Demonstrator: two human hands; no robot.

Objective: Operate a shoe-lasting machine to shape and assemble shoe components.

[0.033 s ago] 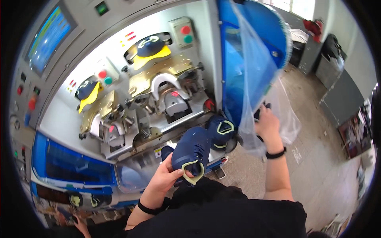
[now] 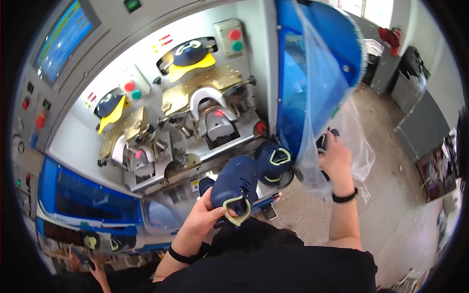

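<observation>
My left hand (image 2: pixel 202 215) is closed on a navy shoe upper (image 2: pixel 237 180) with a pale green collar edge. The thumb presses at its opening, and the toe points up toward the machine. Another dark navy piece (image 2: pixel 205 185) shows just past my left fingers. A second navy upper (image 2: pixel 274 162) with the same green edging rests at the machine's front right corner. Off to the right, my right hand (image 2: pixel 337 158) is closed around a dark item (image 2: pixel 322 142), beside a clear plastic sheet (image 2: pixel 312 112). The fingers mostly hide what it is.
Ahead stands a lit grey machine with two metal moulds (image 2: pixel 217 127) and two navy-and-yellow pieces (image 2: pixel 191 54) above. Red and green buttons (image 2: pixel 235 40) sit near them. A blue cover (image 2: pixel 337 49) juts out on the right. A co-worker's hand (image 2: pixel 98 274) appears lower left.
The machine appears slightly farther right in the picture. My right hand sits a little lower and to the right. Both hands keep their hold.
</observation>
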